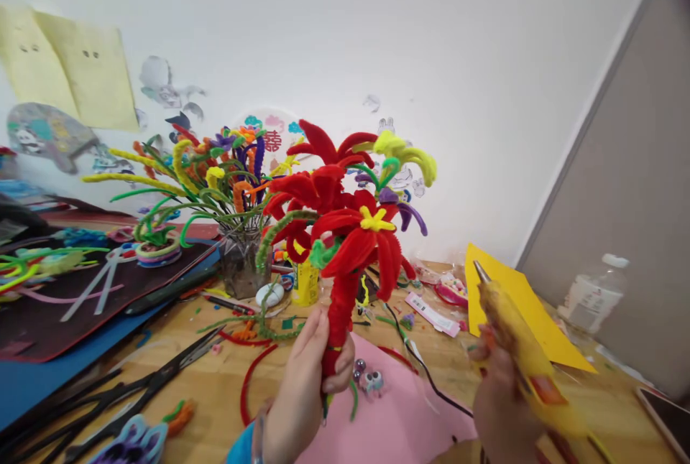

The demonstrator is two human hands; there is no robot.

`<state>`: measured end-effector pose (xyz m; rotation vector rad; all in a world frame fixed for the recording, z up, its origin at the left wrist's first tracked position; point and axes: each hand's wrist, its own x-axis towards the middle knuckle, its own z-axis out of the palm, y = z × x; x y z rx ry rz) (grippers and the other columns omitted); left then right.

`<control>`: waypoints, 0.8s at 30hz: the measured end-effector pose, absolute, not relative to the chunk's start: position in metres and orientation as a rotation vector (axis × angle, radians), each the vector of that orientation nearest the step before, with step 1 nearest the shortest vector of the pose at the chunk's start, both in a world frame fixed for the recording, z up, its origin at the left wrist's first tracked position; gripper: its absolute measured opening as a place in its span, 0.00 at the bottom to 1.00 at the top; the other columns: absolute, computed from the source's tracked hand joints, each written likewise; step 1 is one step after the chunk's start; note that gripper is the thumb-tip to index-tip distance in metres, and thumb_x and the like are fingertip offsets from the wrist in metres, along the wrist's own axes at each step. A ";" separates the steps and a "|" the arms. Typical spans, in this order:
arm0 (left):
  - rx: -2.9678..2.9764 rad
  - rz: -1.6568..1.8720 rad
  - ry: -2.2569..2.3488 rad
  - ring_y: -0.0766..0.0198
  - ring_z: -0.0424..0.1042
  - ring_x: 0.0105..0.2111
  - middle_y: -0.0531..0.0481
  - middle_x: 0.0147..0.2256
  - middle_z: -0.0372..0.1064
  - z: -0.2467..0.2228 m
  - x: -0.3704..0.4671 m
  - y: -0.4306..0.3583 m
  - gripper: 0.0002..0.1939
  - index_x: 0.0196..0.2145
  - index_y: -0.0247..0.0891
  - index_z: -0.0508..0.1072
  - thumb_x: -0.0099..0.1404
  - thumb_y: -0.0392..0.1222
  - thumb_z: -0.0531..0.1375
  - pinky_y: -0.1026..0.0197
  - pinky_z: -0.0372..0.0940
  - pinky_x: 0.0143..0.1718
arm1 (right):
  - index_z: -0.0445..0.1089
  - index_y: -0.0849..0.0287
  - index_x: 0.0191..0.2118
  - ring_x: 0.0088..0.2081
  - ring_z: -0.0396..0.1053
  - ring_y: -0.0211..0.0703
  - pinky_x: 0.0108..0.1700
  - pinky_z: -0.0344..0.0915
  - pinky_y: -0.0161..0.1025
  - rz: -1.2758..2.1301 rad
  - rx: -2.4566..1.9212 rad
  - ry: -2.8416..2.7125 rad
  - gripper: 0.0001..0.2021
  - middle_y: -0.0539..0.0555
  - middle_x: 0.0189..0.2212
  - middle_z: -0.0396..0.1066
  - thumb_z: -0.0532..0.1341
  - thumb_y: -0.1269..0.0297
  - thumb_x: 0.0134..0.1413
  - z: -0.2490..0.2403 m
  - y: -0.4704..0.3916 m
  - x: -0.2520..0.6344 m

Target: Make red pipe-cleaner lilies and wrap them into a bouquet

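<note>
On my feed I see a white wall point(485, 54) meeting a grey-brown panel point(636, 162) at right, behind a wood-grain tabletop point(218, 388).

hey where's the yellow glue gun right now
In the head view, the yellow glue gun is at the lower right, held in the right hand, in front of the yellow sheet.
</note>
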<state>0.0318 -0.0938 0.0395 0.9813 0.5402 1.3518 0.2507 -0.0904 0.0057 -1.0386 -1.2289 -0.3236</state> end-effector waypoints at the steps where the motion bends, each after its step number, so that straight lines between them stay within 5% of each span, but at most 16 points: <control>1: 0.995 1.337 0.535 0.76 0.43 0.13 0.60 0.17 0.53 0.040 0.032 -0.094 0.14 0.28 0.40 0.56 0.64 0.53 0.47 0.71 0.38 0.14 | 0.65 0.60 0.33 0.23 0.64 0.43 0.24 0.60 0.37 -0.398 -1.113 -1.177 0.12 0.53 0.22 0.65 0.53 0.56 0.56 0.009 -0.087 0.253; 6: 1.037 1.281 0.504 0.76 0.40 0.12 0.61 0.15 0.52 0.040 0.035 -0.097 0.16 0.31 0.40 0.58 0.64 0.55 0.46 0.71 0.37 0.14 | 0.66 0.57 0.22 0.14 0.61 0.42 0.15 0.49 0.34 -0.571 -1.732 -1.570 0.12 0.51 0.13 0.65 0.59 0.57 0.50 0.002 -0.066 0.250; 11: 1.042 1.207 0.467 0.77 0.39 0.12 0.60 0.16 0.53 0.036 0.035 -0.099 0.15 0.29 0.40 0.57 0.64 0.54 0.46 0.72 0.37 0.14 | 0.70 0.63 0.30 0.30 0.70 0.55 0.28 0.61 0.41 -0.424 -1.930 -1.926 0.09 0.62 0.27 0.71 0.65 0.62 0.43 -0.033 -0.057 0.239; 15: 1.057 1.122 0.439 0.76 0.40 0.13 0.59 0.17 0.55 0.034 0.036 -0.101 0.14 0.31 0.40 0.58 0.66 0.52 0.44 0.71 0.38 0.14 | 0.69 0.66 0.39 0.38 0.67 0.61 0.36 0.63 0.50 -0.374 -1.795 -1.932 0.20 0.67 0.34 0.69 0.68 0.65 0.36 -0.026 -0.060 0.237; 20: 1.060 1.037 0.467 0.76 0.41 0.12 0.59 0.15 0.53 0.033 0.043 -0.106 0.17 0.29 0.39 0.59 0.66 0.52 0.42 0.71 0.38 0.13 | 0.63 0.58 0.49 0.49 0.64 0.51 0.48 0.63 0.48 0.180 -1.117 -1.849 0.16 0.61 0.45 0.67 0.55 0.64 0.55 0.009 -0.079 0.217; 24: 1.076 0.993 0.520 0.76 0.42 0.12 0.59 0.14 0.52 0.033 0.049 -0.110 0.18 0.25 0.38 0.59 0.64 0.54 0.45 0.70 0.37 0.13 | 0.61 0.55 0.51 0.45 0.69 0.44 0.44 0.67 0.39 0.679 -0.746 -1.639 0.16 0.57 0.44 0.70 0.51 0.56 0.59 0.019 -0.098 0.190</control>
